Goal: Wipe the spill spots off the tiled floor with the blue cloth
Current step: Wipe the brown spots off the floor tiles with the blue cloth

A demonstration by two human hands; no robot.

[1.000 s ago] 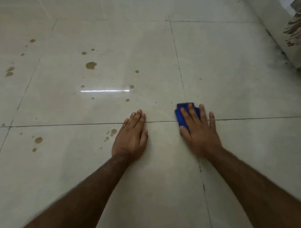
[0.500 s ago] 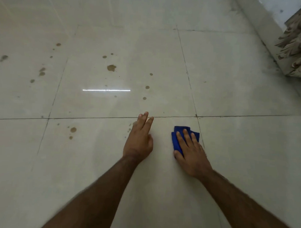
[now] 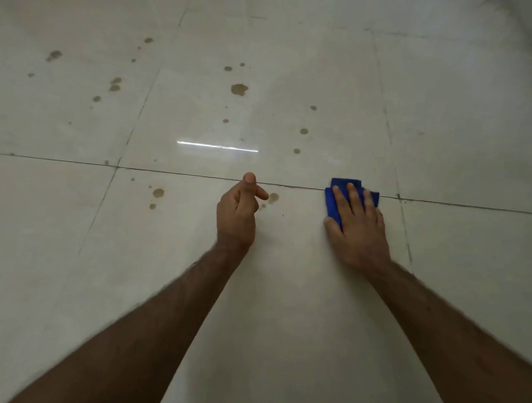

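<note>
**While the cloth lies pinned, brown spots still dot the tiles**

While the right hand (image 3: pixel 359 225) lies flat with straight, slightly spread fingers on the blue cloth (image 3: pixel 333 203), the cloth sits folded right of the frame's centre, straddling a grout line (image 3: pixel 169 171) that runs across the tiled floor (image 3: pixel 284 322). At centre, the left hand (image 3: pixel 237 209) has its fingers loosely curled, gripping nothing, one finger and the thumb sticking out; I cannot tell whether it touches the floor. Just right of its fingertip lies a brown spill spot (image 3: pixel 273 196), with more to its left and scattered across the upper left and upper centre. A bright light streak (image 3: pixel 217 146) glints on the tile above the left hand.
</note>
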